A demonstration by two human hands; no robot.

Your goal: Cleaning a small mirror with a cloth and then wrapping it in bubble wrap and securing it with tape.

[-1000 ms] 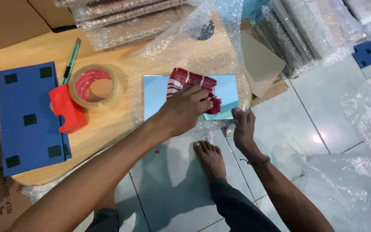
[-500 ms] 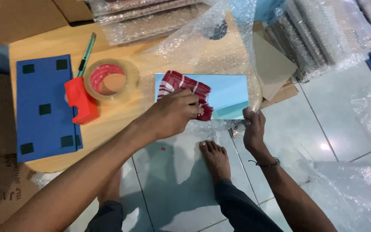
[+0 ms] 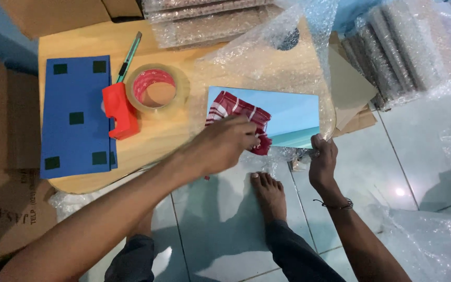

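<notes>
A rectangular mirror panel lies on a sheet of bubble wrap at the front edge of a low wooden table. It reflects light blue and a red-and-white striped cloth. My left hand rests flat on the panel's near left part, fingers spread. My right hand pinches the bubble wrap at the panel's near right corner. My bare foot stands on the tiled floor just below.
A red tape dispenser with a roll of clear tape, a green utility knife and a blue panel with dark squares lie on the table's left. Bubble-wrapped bundles are stacked at right and back. Cardboard boxes stand at left.
The view has shifted, so the table sits further right in frame. My left hand has slid a little toward the panel's near edge. My right hand keeps its pinch on the wrap.
</notes>
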